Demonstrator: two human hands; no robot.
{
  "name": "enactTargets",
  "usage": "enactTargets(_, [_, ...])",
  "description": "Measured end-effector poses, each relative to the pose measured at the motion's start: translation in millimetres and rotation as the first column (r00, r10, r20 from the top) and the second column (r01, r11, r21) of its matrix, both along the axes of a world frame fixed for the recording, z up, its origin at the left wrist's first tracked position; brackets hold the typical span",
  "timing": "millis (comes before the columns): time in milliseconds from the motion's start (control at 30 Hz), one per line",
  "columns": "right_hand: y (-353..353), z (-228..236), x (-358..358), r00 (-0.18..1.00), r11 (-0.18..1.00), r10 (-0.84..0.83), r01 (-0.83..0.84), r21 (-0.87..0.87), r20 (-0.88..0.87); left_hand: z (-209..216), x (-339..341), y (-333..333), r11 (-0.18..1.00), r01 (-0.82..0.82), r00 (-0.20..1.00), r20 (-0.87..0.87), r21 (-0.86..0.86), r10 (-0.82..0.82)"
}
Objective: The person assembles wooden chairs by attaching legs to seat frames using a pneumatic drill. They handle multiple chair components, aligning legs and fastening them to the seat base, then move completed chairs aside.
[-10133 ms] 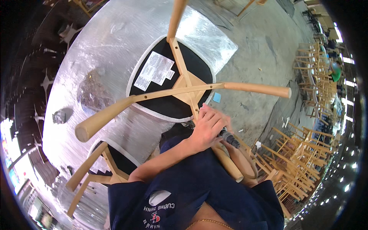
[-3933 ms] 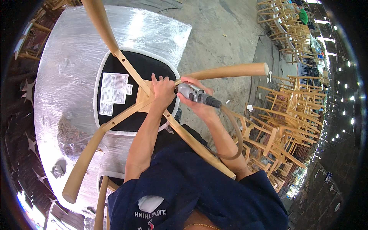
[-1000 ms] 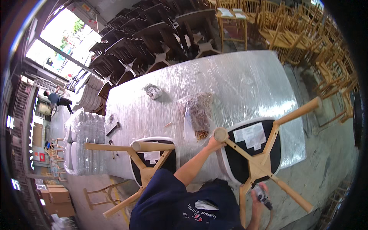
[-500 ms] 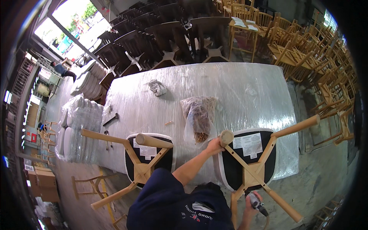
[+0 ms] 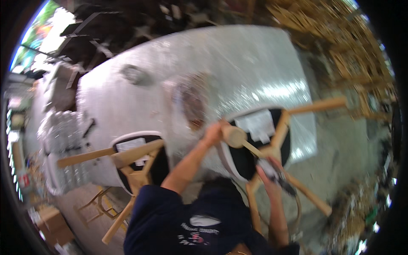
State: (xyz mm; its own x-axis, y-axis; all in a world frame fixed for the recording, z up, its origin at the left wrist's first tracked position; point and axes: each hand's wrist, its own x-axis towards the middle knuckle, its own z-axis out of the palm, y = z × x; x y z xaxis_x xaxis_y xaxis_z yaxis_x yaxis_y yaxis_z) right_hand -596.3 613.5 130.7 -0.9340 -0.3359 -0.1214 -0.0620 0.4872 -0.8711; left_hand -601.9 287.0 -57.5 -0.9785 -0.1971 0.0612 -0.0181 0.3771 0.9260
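Chair's (image 5: 268, 150) flipped, black underside up, pale wood legs splayed, sitting around 4 o'clock from centre. Grey power tool (image 5: 280, 177) is at the leg cross's 5 o'clock, tbh too blurry to tell if they're touching.

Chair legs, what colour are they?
The legs are light tan, and they show best in the head view.

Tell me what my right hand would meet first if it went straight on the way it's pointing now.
Your right hand, holding the grey power tool, would probably first meet the pale wooden cross-shaped brace under the upturned, black-bottomed chair; blur makes the gap hard to judge.
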Motion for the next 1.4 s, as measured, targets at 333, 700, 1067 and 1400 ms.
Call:
enactTargets(333, [-77,-29,-51,0.974,0.951,-0.145,0.185,-0.247,0.174,-6,-13,5,0.998,0.048,0.977,0.212,-0.044,-0.038])
enactTargets(700, [-105,-34,-36,0.967,0.937,-0.148,0.204,-0.284,0.206,-2,-6,-10,0.998,0.025,0.957,0.289,-0.055,-0.008])
enactTargets(1067, [-90,-8,-66,0.962,0.955,0.269,-0.259,-0.143,0.056,22,-21,5,0.960,0.078,0.981,0.151,0.269,-0.122])
enactTargets(1400, [-100,-16,-49,0.978,0.966,0.204,-0.192,-0.175,0.053,37,-25,-3,0.936,0.296,0.930,-0.167,-0.191,-0.329])
